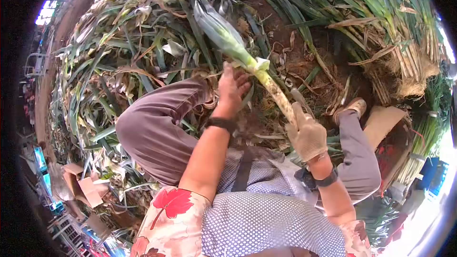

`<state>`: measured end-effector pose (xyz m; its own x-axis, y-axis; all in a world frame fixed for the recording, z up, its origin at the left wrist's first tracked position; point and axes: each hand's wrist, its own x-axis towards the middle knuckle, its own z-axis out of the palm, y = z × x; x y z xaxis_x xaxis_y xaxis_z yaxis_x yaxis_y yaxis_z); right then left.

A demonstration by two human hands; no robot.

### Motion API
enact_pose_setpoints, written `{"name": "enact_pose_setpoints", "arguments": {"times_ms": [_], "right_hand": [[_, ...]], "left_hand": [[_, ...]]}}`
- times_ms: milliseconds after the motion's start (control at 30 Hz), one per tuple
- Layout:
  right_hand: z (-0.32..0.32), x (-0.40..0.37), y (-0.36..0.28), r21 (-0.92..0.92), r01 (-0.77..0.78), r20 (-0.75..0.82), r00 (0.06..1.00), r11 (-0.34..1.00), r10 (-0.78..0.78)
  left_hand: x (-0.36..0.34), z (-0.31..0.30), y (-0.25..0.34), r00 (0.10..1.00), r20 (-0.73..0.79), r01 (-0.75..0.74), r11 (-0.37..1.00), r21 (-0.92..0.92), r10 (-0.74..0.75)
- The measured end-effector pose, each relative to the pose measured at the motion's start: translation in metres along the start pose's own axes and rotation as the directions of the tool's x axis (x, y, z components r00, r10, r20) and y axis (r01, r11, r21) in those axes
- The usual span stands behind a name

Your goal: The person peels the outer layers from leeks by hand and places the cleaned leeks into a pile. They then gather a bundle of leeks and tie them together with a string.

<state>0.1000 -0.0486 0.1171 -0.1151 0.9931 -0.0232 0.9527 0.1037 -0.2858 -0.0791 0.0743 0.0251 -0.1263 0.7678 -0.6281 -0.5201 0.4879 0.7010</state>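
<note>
A long leek (pixel 273 91) slants across the space in front of me, its bunched green leaves pointing up and left. Around its pale, dirt-marked lower end my right hand (pixel 307 135), in a beige knitted glove, is closed. My left hand (pixel 232 87) is bare, with a black band at the wrist. Its fingers are apart, just beside and below the stalk where the green begins. A peeled-back piece of leaf (pixel 261 64) sticks out from the stalk there.
A heap of stripped leaves (pixel 124 43) spreads over the left and far ground. Bundled leeks (pixel 404 62) with roots lie at the right. Cardboard (pixel 384 124) is beside my right foot (pixel 351 108). Torn boxes (pixel 88 189) lie at the lower left.
</note>
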Motion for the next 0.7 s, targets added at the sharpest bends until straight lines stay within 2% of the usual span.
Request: {"name": "enact_pose_setpoints", "arguments": {"times_ms": [33,100,167,233,267,367,467,567,667,700], "right_hand": [[0.002,-0.001,-0.002,0.004,0.004,0.010,1.000,1.000,-0.004],[0.007,-0.004,-0.009,0.016,0.012,0.034,0.999,1.000,-0.013],[0.007,-0.007,-0.016,0.055,0.005,0.047,0.999,0.998,-0.008],[0.004,-0.008,-0.019,0.081,-0.004,0.056,0.998,0.997,-0.001],[0.003,-0.008,-0.020,0.123,0.009,0.026,1.000,0.992,-0.012],[0.008,-0.010,-0.019,0.238,-0.064,0.101,0.994,0.969,0.040],[0.018,-0.013,-0.015,0.345,-0.050,0.067,0.997,0.937,0.029],[0.019,-0.012,-0.010,0.460,-0.094,0.129,0.991,0.883,0.038],[0.030,-0.014,-0.008,0.677,-0.383,0.355,0.918,0.629,0.177],[0.028,-0.012,-0.007,0.669,-0.387,0.360,0.916,0.634,0.179]], "left_hand": [[0.001,0.004,0.012,0.996,0.035,-0.077,0.997,-0.001,0.077],[0.030,0.002,0.014,0.986,0.032,-0.164,0.933,0.319,0.163],[0.056,-0.002,0.010,0.960,-0.002,-0.228,0.782,0.581,0.281],[0.065,0.004,0.010,0.897,-0.050,-0.244,0.585,0.773,0.439],[0.066,0.006,0.007,0.892,-0.075,-0.227,0.584,0.780,0.447],[0.062,0.008,0.002,0.846,-0.081,-0.330,0.635,0.698,0.528],[0.065,0.003,-0.005,0.822,-0.092,-0.365,0.644,0.672,0.562],[0.069,0.001,-0.012,0.839,-0.187,-0.371,0.789,0.490,0.511],[0.062,0.005,-0.015,0.886,-0.360,-0.233,0.952,0.200,0.293],[0.063,0.004,-0.015,0.926,-0.246,-0.263,0.957,0.126,0.287]]}}
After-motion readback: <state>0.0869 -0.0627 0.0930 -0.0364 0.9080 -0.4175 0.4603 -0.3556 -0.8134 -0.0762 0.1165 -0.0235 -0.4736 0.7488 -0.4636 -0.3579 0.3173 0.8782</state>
